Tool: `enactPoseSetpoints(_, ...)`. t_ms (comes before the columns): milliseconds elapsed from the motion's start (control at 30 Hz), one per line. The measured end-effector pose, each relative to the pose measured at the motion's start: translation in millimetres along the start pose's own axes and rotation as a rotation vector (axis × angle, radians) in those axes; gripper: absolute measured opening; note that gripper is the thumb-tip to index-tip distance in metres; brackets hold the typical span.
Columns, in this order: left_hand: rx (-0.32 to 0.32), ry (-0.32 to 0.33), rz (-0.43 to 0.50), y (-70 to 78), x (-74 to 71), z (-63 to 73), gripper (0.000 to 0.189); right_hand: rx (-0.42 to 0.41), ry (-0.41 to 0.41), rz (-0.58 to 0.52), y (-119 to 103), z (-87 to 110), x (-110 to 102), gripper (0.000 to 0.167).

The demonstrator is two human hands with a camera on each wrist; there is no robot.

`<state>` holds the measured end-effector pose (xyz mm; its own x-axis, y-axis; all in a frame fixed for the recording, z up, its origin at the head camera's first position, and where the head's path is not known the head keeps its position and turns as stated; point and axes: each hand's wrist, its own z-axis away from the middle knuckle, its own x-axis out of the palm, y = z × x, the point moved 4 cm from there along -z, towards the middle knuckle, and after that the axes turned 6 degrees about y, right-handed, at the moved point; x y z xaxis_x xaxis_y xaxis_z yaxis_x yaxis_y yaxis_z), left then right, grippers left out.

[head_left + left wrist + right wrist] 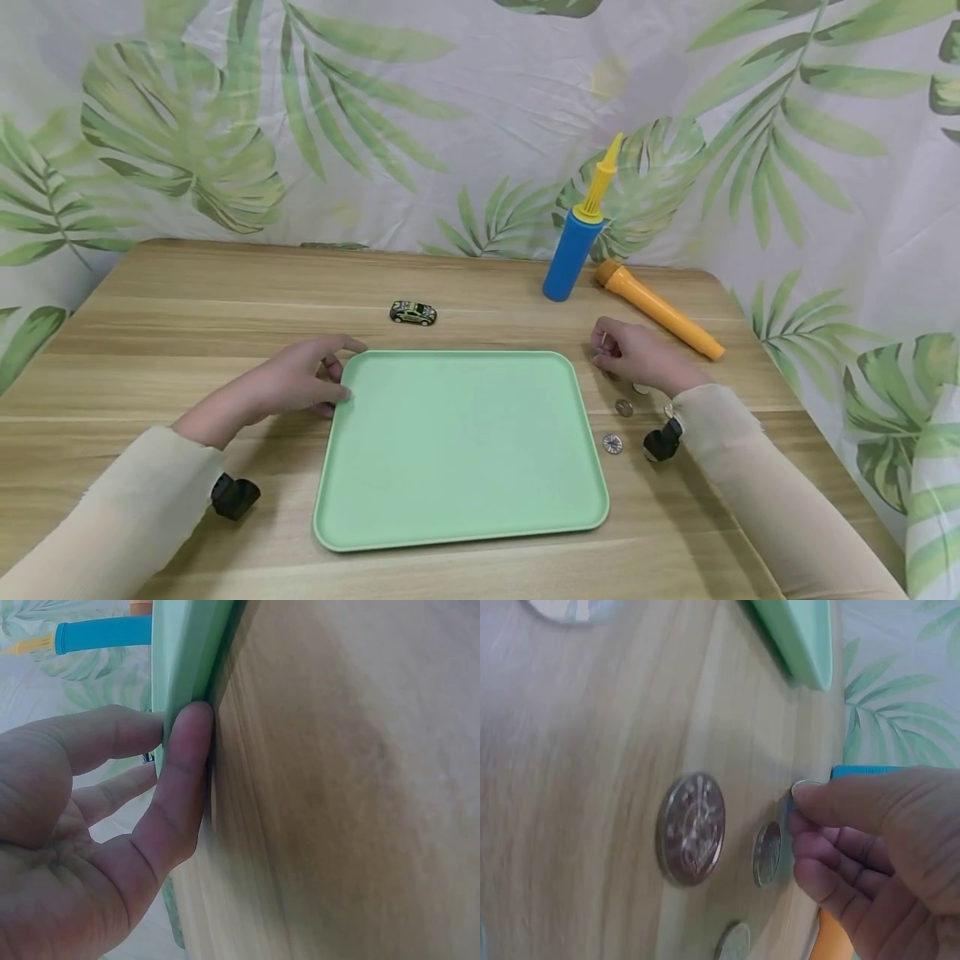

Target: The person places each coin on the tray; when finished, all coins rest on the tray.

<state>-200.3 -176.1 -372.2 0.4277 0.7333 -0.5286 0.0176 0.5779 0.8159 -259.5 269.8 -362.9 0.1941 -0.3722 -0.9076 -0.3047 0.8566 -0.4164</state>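
A pale green tray (465, 450) lies flat on the wooden table. My left hand (296, 383) holds its left rim near the far corner; in the left wrist view, fingertips (193, 724) lie against the rim. Beyond the tray's right side, my right hand (645, 354) is low over the table. A coin (804, 783) is pinched at its fingertips in the right wrist view, mostly covered by the thumb. Several other coins lie about this hand, among them a patterned coin (612, 443), a darker coin (624, 407) and a coin (735, 943) partly cut off by the frame.
A small toy car (412, 312) stands behind the tray. At the back right are an upright blue and yellow hand pump (573, 250) and an orange toy microphone (660, 310) lying down. A leaf-patterned cloth (465, 125) hangs behind the table.
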Motion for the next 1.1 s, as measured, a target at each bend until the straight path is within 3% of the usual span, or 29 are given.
enactPoseSetpoints(200, -0.002, 0.002, -0.004, 0.1, 0.9, -0.2, 0.07, -0.027, 0.1, -0.068, -9.4, -6.0, 0.7, 0.008)
enactPoseSetpoints(367, -0.007, -0.001, 0.006, 0.1, 1.9, -0.2, 0.07, -0.045, 0.139, -0.211, -27.8, -13.8, 4.5, 0.012)
enactPoseSetpoints(633, 0.005, 0.009, -0.003, 0.8, 3.1, -0.8, 0.07, -0.037, 0.061, -0.376, -66.0, -31.1, 27.1, 0.016)
enactPoseSetpoints(1100, 0.034, 0.041, -0.043, -2.2, 4.3, -2.1, 0.073, -0.157, -0.082, -0.502, -143.8, -55.3, 76.9, 0.015)
